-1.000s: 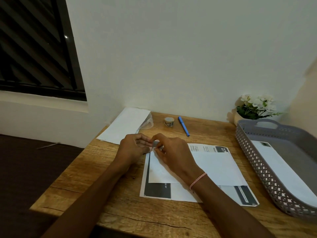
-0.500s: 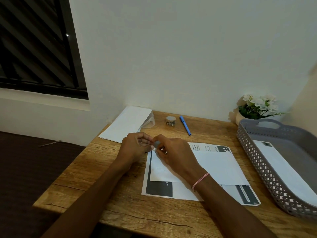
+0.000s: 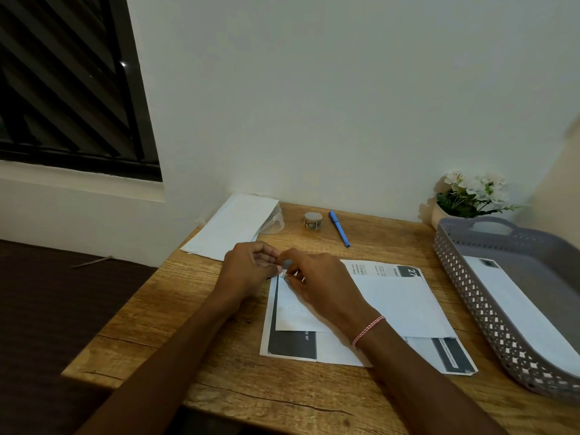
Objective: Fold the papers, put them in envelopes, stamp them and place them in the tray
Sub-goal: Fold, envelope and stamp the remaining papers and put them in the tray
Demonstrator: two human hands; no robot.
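Note:
A white envelope [image 3: 398, 304] lies on top of printed papers [image 3: 292, 345] in the middle of the wooden desk [image 3: 219, 381]. My left hand [image 3: 251, 268] and my right hand [image 3: 320, 287] meet over the envelope's far left corner, fingertips pinched together on a small grey stamp [image 3: 287, 264]. Behind them on the desk stands the small roll of stamps [image 3: 313, 221]. The grey perforated tray [image 3: 470, 296] at the right holds a stamped white envelope [image 3: 521, 312].
A blue pen [image 3: 339, 228] lies beside the stamp roll. A stack of white envelopes [image 3: 230, 226] sits at the desk's far left corner by the wall. A pot of white flowers [image 3: 470, 196] stands behind the tray. The floor at the left is dark.
Both hands stay pinched at the envelope's far left corner with only slight finger movement. The head view has shifted a little.

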